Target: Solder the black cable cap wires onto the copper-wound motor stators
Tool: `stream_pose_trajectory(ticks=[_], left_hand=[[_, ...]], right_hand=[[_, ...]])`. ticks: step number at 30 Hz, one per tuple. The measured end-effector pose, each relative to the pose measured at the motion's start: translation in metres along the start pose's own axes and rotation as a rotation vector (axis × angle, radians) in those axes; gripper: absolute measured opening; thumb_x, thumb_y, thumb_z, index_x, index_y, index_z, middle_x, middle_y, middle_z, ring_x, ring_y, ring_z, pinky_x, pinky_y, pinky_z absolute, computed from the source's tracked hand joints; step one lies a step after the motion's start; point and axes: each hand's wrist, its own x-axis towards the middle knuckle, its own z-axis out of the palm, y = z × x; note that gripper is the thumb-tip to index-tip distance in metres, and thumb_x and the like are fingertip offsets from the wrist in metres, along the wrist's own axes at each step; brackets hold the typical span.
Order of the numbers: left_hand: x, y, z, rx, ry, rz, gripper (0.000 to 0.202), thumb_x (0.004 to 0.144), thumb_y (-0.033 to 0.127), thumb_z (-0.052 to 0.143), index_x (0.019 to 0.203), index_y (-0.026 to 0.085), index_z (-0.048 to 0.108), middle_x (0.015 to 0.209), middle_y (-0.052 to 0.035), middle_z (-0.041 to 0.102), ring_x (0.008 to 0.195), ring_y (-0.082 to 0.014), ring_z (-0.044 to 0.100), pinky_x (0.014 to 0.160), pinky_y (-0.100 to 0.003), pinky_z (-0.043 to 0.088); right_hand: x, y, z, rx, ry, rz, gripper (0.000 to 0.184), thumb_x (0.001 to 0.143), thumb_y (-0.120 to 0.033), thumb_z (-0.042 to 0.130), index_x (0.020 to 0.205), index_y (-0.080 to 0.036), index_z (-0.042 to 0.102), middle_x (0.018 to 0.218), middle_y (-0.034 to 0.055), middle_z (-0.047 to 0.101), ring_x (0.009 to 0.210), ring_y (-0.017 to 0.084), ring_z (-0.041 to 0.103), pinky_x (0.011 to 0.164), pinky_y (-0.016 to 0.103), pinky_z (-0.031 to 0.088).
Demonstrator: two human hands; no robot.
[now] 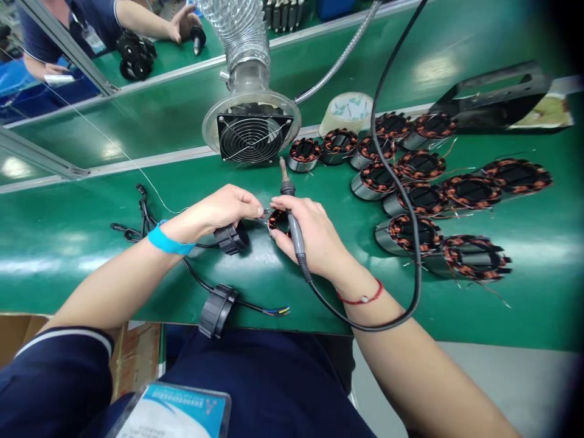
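Observation:
My right hand [314, 234] is closed round a soldering iron [292, 210], tip pointing up and away, while its fingers also steady a copper-wound stator [276, 219] on the green bench [68, 243]. My left hand [223, 210] pinches thin wire ends at the stator's left side. A black round cable cap [232, 238] lies just under the left hand. The iron's black cord [410, 243] loops right and up out of view.
Several wound stators [420, 194] crowd the bench to the right. A fume extractor fan [252, 137] on a ribbed hose stands behind the hands. A tape roll [349, 109], a second cable cap [216, 310] with loose wires, and another person's hand [182, 24] lie beyond.

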Motion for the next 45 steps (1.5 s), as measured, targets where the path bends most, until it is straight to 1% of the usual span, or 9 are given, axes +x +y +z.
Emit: stream_pose_trajectory(ticks=[5, 9, 18, 23, 27, 32, 36, 39, 45], left_hand=[[0.002, 0.015, 0.004, 0.067, 0.015, 0.014, 0.010, 0.075, 0.020, 0.068, 0.077, 0.011, 0.074, 0.057, 0.0018, 0.056, 0.045, -0.0053, 0.034, 0.045, -0.023, 0.025], [0.001, 0.021, 0.005, 0.015, -0.061, 0.037, 0.011, 0.080, 0.016, 0.063, 0.071, 0.010, 0.068, 0.061, -0.0003, 0.059, 0.055, -0.0081, 0.049, 0.056, -0.022, 0.038], [0.010, 0.017, 0.014, 0.040, -0.014, 0.108, 0.010, 0.074, 0.018, 0.067, 0.068, 0.010, 0.069, 0.067, -0.0008, 0.062, 0.066, -0.0100, 0.051, 0.070, -0.025, 0.038], [0.010, 0.021, 0.002, 0.081, -0.119, 0.058, 0.016, 0.079, 0.022, 0.062, 0.066, 0.012, 0.062, 0.059, 0.0014, 0.054, 0.056, -0.0086, 0.044, 0.060, -0.024, 0.033], [0.007, 0.020, -0.012, 0.089, -0.237, 0.027, 0.012, 0.073, 0.017, 0.061, 0.062, 0.013, 0.058, 0.059, 0.0005, 0.052, 0.057, -0.0090, 0.047, 0.058, -0.022, 0.033], [0.009, 0.013, -0.001, 0.029, -0.107, -0.001, 0.014, 0.070, 0.018, 0.066, 0.060, 0.012, 0.059, 0.053, 0.0042, 0.044, 0.050, -0.0057, 0.033, 0.052, -0.022, 0.021], [0.012, 0.010, 0.010, -0.013, -0.092, 0.015, 0.013, 0.069, 0.015, 0.068, 0.060, 0.011, 0.060, 0.056, 0.0026, 0.051, 0.054, -0.0059, 0.039, 0.055, -0.021, 0.027], [0.011, 0.008, 0.007, -0.040, -0.151, 0.017, 0.017, 0.071, 0.018, 0.067, 0.059, 0.011, 0.058, 0.051, 0.0043, 0.045, 0.049, -0.0048, 0.033, 0.051, -0.021, 0.024], [0.007, 0.002, -0.002, -0.074, -0.327, 0.081, 0.018, 0.080, 0.022, 0.056, 0.070, 0.011, 0.066, 0.059, -0.0029, 0.059, 0.053, -0.0089, 0.050, 0.055, -0.020, 0.039]], right_hand=[[0.003, -0.001, -0.002, 0.046, -0.006, 0.030, 0.044, 0.079, -0.021, 0.057, 0.123, -0.022, 0.048, 0.116, 0.0101, 0.066, 0.104, 0.029, 0.060, 0.090, 0.048, 0.047], [0.003, -0.001, -0.004, 0.095, 0.014, 0.032, 0.047, 0.079, -0.020, 0.058, 0.124, -0.021, 0.046, 0.119, 0.0096, 0.066, 0.108, 0.028, 0.062, 0.093, 0.048, 0.046], [0.004, -0.001, -0.014, 0.121, 0.077, 0.107, 0.043, 0.081, -0.016, 0.051, 0.123, -0.023, 0.046, 0.115, 0.0069, 0.070, 0.106, 0.026, 0.065, 0.092, 0.046, 0.048], [0.004, -0.002, -0.016, 0.105, 0.108, 0.108, 0.041, 0.082, -0.015, 0.048, 0.122, -0.022, 0.047, 0.113, 0.0068, 0.070, 0.101, 0.025, 0.066, 0.090, 0.045, 0.049], [0.004, -0.003, -0.018, 0.113, 0.135, 0.117, 0.041, 0.082, -0.014, 0.047, 0.122, -0.024, 0.047, 0.110, 0.0059, 0.071, 0.098, 0.024, 0.066, 0.089, 0.044, 0.050], [0.002, -0.003, -0.018, 0.125, 0.113, 0.096, 0.040, 0.083, -0.014, 0.047, 0.122, -0.024, 0.048, 0.109, 0.0054, 0.071, 0.096, 0.023, 0.066, 0.086, 0.042, 0.051], [0.001, -0.002, -0.012, 0.120, 0.059, 0.053, 0.046, 0.080, -0.015, 0.052, 0.125, -0.022, 0.047, 0.116, 0.0080, 0.067, 0.105, 0.026, 0.062, 0.088, 0.045, 0.050], [0.001, -0.002, -0.005, 0.050, 0.038, 0.046, 0.047, 0.080, -0.020, 0.057, 0.126, -0.021, 0.048, 0.118, 0.0101, 0.066, 0.104, 0.029, 0.061, 0.087, 0.048, 0.049], [0.003, -0.003, 0.008, 0.052, 0.159, 0.077, 0.033, 0.084, -0.015, 0.048, 0.116, -0.022, 0.054, 0.098, 0.0060, 0.069, 0.092, 0.024, 0.063, 0.085, 0.042, 0.052]])
